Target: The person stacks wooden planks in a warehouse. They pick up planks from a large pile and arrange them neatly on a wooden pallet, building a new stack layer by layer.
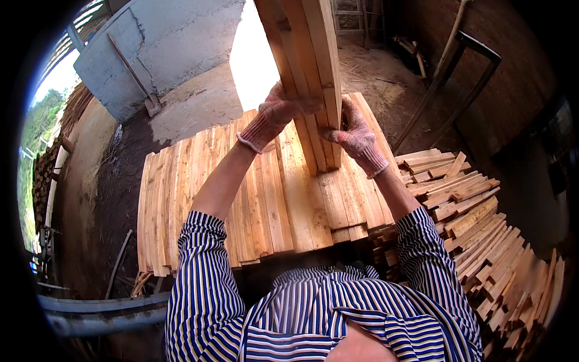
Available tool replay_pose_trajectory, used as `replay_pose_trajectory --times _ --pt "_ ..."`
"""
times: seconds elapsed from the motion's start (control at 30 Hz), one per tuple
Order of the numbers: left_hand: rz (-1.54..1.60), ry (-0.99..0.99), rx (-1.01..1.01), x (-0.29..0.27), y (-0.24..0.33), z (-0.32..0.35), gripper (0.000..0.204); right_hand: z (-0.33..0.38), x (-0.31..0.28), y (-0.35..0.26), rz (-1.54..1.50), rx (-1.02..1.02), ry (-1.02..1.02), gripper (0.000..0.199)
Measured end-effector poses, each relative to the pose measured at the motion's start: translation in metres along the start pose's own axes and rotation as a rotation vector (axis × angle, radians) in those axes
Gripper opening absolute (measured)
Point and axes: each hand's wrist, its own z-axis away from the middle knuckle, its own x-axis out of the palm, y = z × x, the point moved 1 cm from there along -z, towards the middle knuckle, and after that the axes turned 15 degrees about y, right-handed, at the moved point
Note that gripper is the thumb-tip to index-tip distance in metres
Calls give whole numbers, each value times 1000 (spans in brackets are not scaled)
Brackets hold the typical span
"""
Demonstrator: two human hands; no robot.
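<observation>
Both my hands wear dusty pinkish knit gloves and grip a bundle of wooden boards (309, 72) held on end. My left hand (278, 114) wraps the bundle's left side, its fingers across the near face. On the other side, my right hand (360, 136) clasps the right edge, thumb toward me and some fingers hidden behind the wood. The lower ends of the boards meet or hover just over a layer of flat planks (241, 187) laid side by side; I cannot tell if they touch. The top of the bundle runs out of view.
A heap of cut wooden strips (476, 223) lies at the right. A shovel (136, 78) leans on the pale wall (175, 36) at the far left. Blue-grey pipes (108, 317) run along the near left. A dark metal frame (458, 78) stands at the far right.
</observation>
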Motion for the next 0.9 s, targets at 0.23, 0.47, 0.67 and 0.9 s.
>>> replay_pose_trajectory --times 0.23,0.47,0.67,0.9 --pt "-15 2 -150 -177 51 12 56 -64 -52 -76 358 188 -228 93" --pt "-1575 191 -277 -333 65 75 97 -112 -57 -48 1298 172 -228 80" --pt "-1808 117 -477 -381 22 39 90 -179 -28 34 1593 24 -480 85" --pt "-1714 -78 -446 -435 -23 14 95 -204 39 133 1761 69 -571 70"
